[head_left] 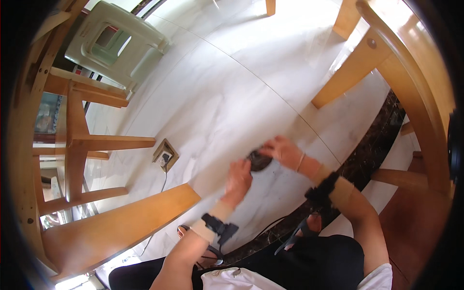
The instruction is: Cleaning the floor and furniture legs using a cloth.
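On or just above the pale floor [227, 101], steady the dark round object [261, 163] with half-curled left fingers [243, 169] at its left and guide it gently with bent right fingers [275, 144] opposite, either grip too blurred to tell.

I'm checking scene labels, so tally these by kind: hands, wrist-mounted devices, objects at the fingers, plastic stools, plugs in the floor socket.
Bare hands: 2 (left hand, right hand)
Black wrist-mounted devices: 2
Dark round object: 1
Pale green plastic stool: 1
White plug: 1
Total: 7
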Available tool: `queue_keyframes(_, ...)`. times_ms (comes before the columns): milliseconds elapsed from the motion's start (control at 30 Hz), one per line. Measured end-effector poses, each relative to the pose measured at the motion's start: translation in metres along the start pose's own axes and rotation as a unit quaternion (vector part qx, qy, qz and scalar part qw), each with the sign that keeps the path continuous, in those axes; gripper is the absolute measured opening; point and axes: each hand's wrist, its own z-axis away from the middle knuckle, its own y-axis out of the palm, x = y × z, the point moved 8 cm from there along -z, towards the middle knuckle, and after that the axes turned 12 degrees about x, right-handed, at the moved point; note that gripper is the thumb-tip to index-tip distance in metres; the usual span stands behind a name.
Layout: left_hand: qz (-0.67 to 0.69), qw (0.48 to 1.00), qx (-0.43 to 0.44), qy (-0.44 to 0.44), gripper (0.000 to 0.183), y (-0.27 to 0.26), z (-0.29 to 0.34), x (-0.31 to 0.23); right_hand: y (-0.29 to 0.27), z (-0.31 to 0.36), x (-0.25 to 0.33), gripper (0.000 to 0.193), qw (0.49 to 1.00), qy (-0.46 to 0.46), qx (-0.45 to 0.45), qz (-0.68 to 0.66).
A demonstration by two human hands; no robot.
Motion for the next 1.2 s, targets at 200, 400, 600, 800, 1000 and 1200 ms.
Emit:
queue_keyframes(200,-0.054,0.997,-0.048,0.009,0.037,-0.07,-0.155,0.045,-0.072,-0.094,-0.084,0.037,0.98,0.129,0.035,0.147)
queue_keyframes(400,-0.084,0.995,0.022,0.045,0.028,-0.015,-0.165,0.042,-0.045,-0.054,-0.096,0.037,0.984,0.141,0.027,0.105)
queue_keyframes(600,0.005,0.993,0.032,0.118,0.028,0.002,-0.045,-0.01,-0.019,0.042,-0.013,0.04,0.992,0.104,0.017,0.071)
queue_keyframes(800,0.27,0.96,0.052,0.057,0.025,-0.023,-0.028,0.006,-0.082,0.04,0.01,0.032,0.988,0.125,-0.001,-0.092)
queue_keyframes(1000,0.318,0.944,0.043,0.072,0.022,-0.085,-0.036,-0.005,-0.134,0.062,-0.002,0.028,0.969,0.224,-0.069,-0.074)
queue_keyframes(1200,0.269,0.952,-0.103,0.104,0.018,-0.136,-0.048,-0.011,-0.155,0.075,0.012,0.019,0.961,0.266,-0.049,-0.054)
